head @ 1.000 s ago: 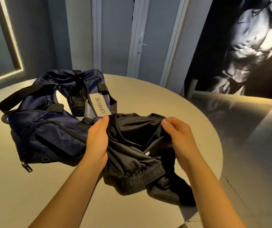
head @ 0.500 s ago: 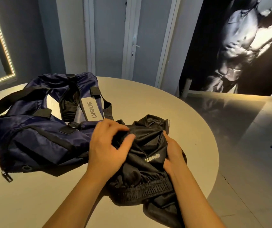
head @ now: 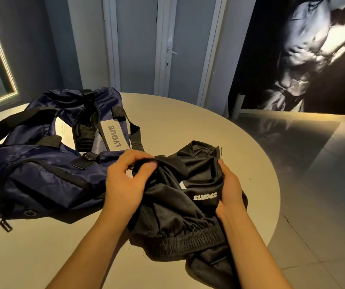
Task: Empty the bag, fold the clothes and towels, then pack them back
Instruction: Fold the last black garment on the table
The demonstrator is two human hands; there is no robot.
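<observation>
Right now the garment, black and slippery-looking, lies in a crumpled heap on the table, just right of the bag and towards the near edge. Its elastic waistband faces the person, a white "SPORTS" print shows upside down, and one end droops past the table rim at the bottom of the view. Whether it is shorts or trousers I cannot tell.

Both hands are on it. The left grip is closed on a fold at the top of the heap, thumb and fingers pinching the cloth. The right grip clasps the right side, thumb up, fingers tucked under the cloth.

The step, I judge, is untangling the garment before the first fold. To do it well, each hand should work along to a waistband corner, lift, and let the cloth fall straight. It should then be laid flat on the bare stretch of table to the right, away from the bag's straps. The hanging end should come up first, or its weight may drag the thin cloth off. Then smooth from the waistband outward before folding.

The bag is navy, unzipped and slumped, with an "LVQUE" label. Something dark shows in its opening, lining or more clothing, I cannot say. Behind are a pale door, a lit mirror frame to the left, and a large black-and-white wall picture to the right.
</observation>
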